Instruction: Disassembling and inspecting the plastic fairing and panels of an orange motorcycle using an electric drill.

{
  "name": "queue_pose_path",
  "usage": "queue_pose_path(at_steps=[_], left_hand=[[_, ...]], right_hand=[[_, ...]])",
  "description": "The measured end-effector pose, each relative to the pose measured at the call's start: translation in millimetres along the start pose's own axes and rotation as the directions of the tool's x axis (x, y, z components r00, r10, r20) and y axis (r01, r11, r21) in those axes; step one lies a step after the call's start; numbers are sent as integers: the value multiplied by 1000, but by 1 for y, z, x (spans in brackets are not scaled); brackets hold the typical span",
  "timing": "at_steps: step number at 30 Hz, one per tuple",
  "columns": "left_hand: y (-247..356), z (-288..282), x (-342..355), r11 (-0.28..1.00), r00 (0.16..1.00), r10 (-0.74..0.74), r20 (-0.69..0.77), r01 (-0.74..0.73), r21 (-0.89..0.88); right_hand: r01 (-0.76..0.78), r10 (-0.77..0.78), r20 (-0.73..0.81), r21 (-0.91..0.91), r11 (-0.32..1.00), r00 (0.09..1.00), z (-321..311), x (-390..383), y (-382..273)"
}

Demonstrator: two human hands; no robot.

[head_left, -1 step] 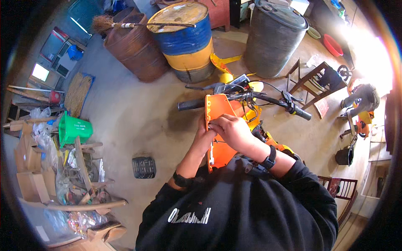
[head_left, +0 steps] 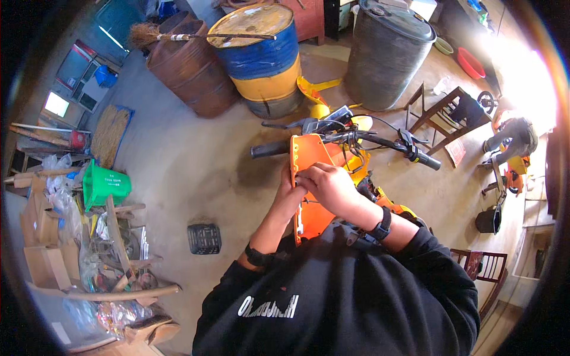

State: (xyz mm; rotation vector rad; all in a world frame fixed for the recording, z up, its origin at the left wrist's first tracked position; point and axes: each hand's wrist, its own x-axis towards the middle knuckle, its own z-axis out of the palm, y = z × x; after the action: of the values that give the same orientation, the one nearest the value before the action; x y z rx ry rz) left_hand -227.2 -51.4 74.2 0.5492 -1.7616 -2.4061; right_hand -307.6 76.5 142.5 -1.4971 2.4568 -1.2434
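Fingers (head_left: 309,178) of the right hand (head_left: 329,187) curl together over the middle of an orange plastic body panel (head_left: 309,155), pressing on its face. The left hand (head_left: 291,193) grips the panel's left edge from behind, fingers clamped around it, though most of them are hidden. The panel is a long, flat moulded piece, bright orange, standing nearly upright, with small holes along its edge and a pale patch near its lower end. It sits at the picture's centre, just below the black handlebar (head_left: 356,139) of an orange and yellow scooter (head_left: 380,196). At 12 o'clock stands a blue and yellow steel drum (head_left: 261,59), at 1 o'clock a grey drum (head_left: 386,53). A green plastic bucket (head_left: 104,184) lies at 9 o'clock, a small black crate (head_left: 204,238) on the concrete floor (head_left: 178,154) at 8 o'clock.
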Motion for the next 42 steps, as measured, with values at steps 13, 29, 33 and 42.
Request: queue_pose_path(at_steps=[13,29,33,42], left_hand=[[12,3,6,998,1000,-10,16,9,63],[6,1,8,995,994,-55,95,47,88],[-2,0,12,999,995,16,101,-21,50],[-3,2,12,999,997,-52,51,52,-9]], right_hand=[[326,-338,-36,-183,927,941,-1,-3,24],[242,-249,-44,-121,963,968,-7,-4,25],[306,-316,-87,-113,945,945,-15,-3,24],[298,-295,-142,0,955,945,-9,-7,30]])
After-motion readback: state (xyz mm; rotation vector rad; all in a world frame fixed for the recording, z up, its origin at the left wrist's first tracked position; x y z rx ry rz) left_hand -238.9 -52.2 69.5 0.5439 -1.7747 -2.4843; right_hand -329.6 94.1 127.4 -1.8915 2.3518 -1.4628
